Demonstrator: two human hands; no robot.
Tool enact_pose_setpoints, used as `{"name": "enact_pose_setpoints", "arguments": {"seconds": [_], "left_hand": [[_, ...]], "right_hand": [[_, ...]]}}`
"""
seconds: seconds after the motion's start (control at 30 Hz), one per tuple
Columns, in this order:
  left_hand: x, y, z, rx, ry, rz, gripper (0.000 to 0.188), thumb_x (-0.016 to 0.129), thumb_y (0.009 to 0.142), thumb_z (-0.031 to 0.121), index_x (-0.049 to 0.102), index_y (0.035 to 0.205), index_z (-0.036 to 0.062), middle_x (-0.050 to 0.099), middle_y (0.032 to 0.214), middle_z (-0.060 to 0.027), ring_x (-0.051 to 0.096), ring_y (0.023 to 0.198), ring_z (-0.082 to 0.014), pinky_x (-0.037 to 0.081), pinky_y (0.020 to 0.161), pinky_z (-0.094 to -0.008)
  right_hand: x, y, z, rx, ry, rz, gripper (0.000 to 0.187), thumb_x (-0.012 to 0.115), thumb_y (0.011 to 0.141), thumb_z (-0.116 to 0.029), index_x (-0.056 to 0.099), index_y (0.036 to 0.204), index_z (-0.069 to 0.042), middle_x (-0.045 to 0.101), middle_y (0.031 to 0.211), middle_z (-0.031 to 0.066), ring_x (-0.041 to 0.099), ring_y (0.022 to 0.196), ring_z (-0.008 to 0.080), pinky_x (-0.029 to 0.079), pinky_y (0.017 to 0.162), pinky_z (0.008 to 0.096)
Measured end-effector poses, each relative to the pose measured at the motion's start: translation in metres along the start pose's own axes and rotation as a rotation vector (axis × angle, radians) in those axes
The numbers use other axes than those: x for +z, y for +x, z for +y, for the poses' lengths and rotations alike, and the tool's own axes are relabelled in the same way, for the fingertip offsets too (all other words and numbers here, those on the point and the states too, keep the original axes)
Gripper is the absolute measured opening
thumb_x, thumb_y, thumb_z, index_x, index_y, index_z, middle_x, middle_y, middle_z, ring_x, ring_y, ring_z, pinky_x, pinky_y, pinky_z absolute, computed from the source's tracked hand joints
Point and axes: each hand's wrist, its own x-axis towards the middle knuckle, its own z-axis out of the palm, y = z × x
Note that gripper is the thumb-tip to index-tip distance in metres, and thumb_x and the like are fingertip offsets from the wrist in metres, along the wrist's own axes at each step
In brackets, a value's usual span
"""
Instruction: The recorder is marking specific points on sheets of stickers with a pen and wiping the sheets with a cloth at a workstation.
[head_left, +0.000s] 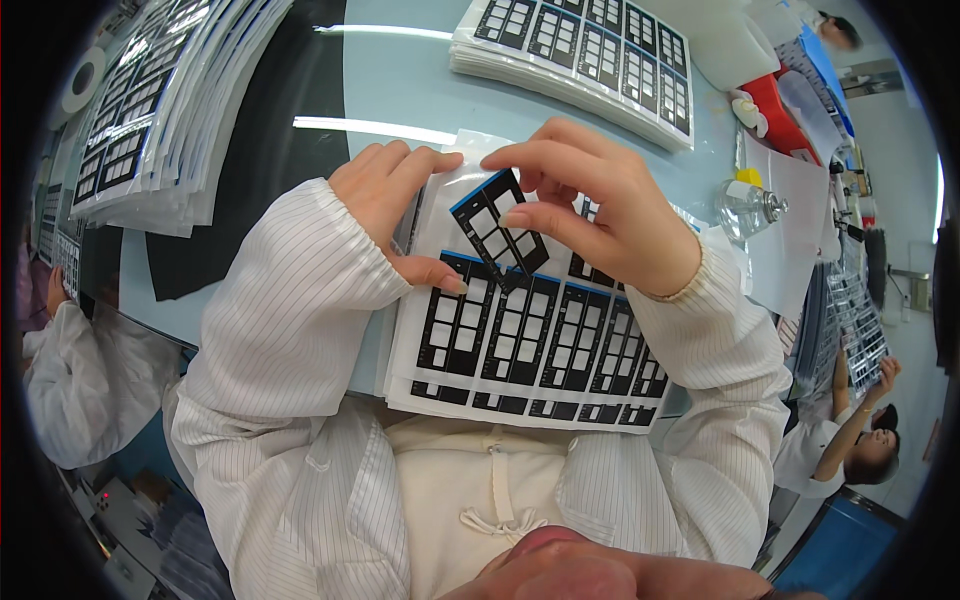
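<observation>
My right hand [590, 200] pinches a small black panel label [497, 228] with white square windows and a blue top strip. The label is tilted above a stack of white sheets [402, 375] in front of me. Rows of similar black labels [515, 325] lie on the top sheet; my right hand and the raised label hide part of the upper row. My left hand [395, 195] rests at the sheet's left side with thumb and fingers apart. Its thumb lies near the leftmost label, and its fingertips are by the sheet's upper edge.
A second stack of label sheets [570, 60] lies at the far side of the table. Another tall stack [150, 110] stands at the left beside a black mat [270, 150]. At right are a clear bottle [742, 207] and a red bin [775, 115]. Other people work on both sides.
</observation>
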Motion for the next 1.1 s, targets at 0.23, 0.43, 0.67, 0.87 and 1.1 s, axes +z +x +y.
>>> {"name": "enact_pose_setpoints", "arguments": {"seconds": [0.23,0.43,0.67,0.87,1.1], "left_hand": [[-0.001,0.0,0.003,-0.042,0.021,-0.041,0.101,0.087,0.047,0.042,0.041,0.13,0.0059,0.054,0.101,-0.0129,0.053,0.098,-0.0261,0.045,0.087,-0.0361],[-0.005,0.002,0.004,-0.065,0.012,-0.097,0.102,0.084,0.051,0.048,0.038,0.131,0.0048,0.053,0.107,-0.015,0.051,0.104,-0.0275,0.044,0.091,-0.0389],[-0.007,0.004,0.004,-0.102,-0.05,-0.179,0.099,0.083,0.055,0.046,0.037,0.131,0.0029,0.051,0.113,-0.0163,0.05,0.109,-0.0281,0.043,0.095,-0.0411],[-0.009,0.0,0.002,0.076,-0.04,0.032,0.116,0.088,0.039,0.049,0.037,0.133,0.005,0.046,0.117,-0.0189,0.049,0.106,-0.0339,0.044,0.093,-0.0413],[0.011,0.002,0.032,0.268,-0.078,0.157,0.114,0.089,0.042,0.039,0.033,0.137,0.0095,0.033,0.131,-0.0175,0.037,0.118,-0.0356,0.03,0.1,-0.0449]], "right_hand": [[-0.014,-0.009,-0.011,-0.059,-0.026,0.073,0.015,0.067,0.075,0.003,0.068,0.09,-0.001,0.061,0.077,0.0079,0.058,0.065,0.0127,0.044,0.054,0.0212],[-0.033,-0.029,-0.016,-0.128,-0.034,0.118,0.016,0.065,0.074,0.008,0.068,0.088,0.001,0.061,0.078,0.0086,0.058,0.059,0.0108,0.045,0.05,0.0185],[-0.032,-0.048,0.005,0.028,0.258,0.292,0.017,0.062,0.077,0.008,0.07,0.089,0.0,0.063,0.08,0.0077,0.058,0.057,0.0086,0.045,0.048,0.0156],[-0.028,-0.049,0.003,-0.004,0.222,0.253,0.02,0.065,0.074,0.009,0.07,0.091,-0.001,0.062,0.08,0.008,0.059,0.063,0.0107,0.045,0.052,0.0191],[-0.019,-0.037,0.001,-0.155,0.07,0.218,0.022,0.068,0.071,0.007,0.07,0.092,-0.001,0.06,0.08,0.0088,0.057,0.065,0.0123,0.043,0.054,0.0208]]}}
